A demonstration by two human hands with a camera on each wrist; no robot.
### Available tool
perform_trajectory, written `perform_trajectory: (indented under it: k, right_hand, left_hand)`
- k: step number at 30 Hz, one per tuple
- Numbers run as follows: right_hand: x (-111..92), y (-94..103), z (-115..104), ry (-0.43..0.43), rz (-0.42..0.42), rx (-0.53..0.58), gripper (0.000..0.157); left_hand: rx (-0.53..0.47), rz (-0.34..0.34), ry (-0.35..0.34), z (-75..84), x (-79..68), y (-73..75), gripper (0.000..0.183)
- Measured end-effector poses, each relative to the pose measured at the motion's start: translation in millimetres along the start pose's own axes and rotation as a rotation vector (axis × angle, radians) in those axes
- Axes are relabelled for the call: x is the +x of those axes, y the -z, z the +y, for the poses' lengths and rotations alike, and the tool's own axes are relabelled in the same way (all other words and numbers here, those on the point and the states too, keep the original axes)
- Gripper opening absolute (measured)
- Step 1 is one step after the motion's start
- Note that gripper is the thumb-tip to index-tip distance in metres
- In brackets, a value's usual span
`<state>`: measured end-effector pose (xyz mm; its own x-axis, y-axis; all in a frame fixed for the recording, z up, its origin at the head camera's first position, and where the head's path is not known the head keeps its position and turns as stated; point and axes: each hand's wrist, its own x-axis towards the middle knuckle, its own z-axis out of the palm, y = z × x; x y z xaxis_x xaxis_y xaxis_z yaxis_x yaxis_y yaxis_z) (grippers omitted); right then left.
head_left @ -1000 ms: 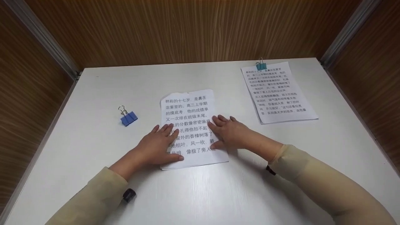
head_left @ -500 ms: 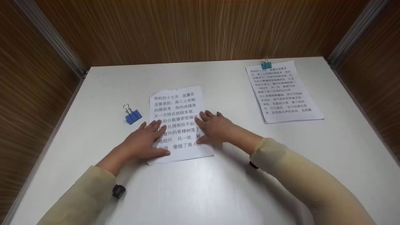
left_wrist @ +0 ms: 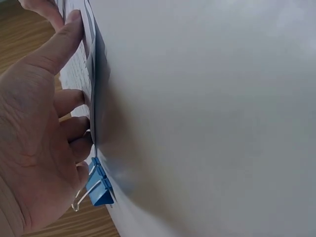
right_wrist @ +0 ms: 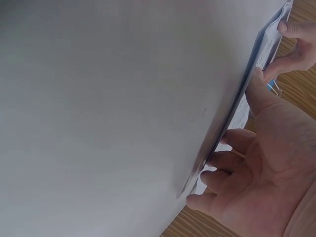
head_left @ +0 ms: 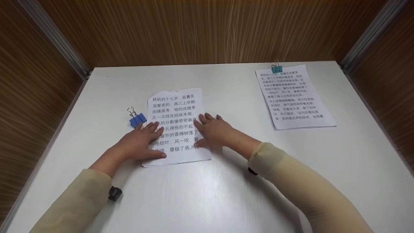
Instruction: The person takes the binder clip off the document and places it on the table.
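A stack of printed paper sheets (head_left: 174,113) lies on the white table, its top edge uneven. My left hand (head_left: 137,142) rests along the stack's left side, fingers and thumb spread on the top sheet. On the opposite side, my right hand (head_left: 215,131) lies with its fingers and thumb over the right edge. A blue binder clip (head_left: 138,119) sits by the stack's left edge, just beyond my left fingertips. In the left wrist view the clip (left_wrist: 100,185) appears close to the little finger; whether they touch I cannot tell.
Toward the back right lies a second printed stack (head_left: 297,100) with a teal binder clip (head_left: 277,69) on its top edge. Wood-patterned panels (head_left: 207,32) rise at the back and both sides of the white table (head_left: 194,200).
Both hands have slid the paper stack to the left across the table, bringing it and my left hand up beside the blue binder clip. The view has shifted slightly.
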<state>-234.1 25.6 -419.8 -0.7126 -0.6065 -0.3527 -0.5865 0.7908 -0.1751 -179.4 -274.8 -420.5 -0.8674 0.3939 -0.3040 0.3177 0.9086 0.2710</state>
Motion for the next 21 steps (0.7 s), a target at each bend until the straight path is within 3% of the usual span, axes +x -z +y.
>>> perform_trajectory:
  k: [15, 21]
  right_hand:
    - [1.8, -6.7, -0.4, 0.032, 0.039, -0.032, 0.096]
    - [1.8, -5.3, 3.1, 0.008, 0.04, 0.035, 0.098]
  left_hand:
    - [0.004, -0.015, -0.001, -1.2, -3.5, 1.9, 0.105]
    - [0.019, -0.028, -0.006, 0.5, -0.2, 4.9, 0.105]
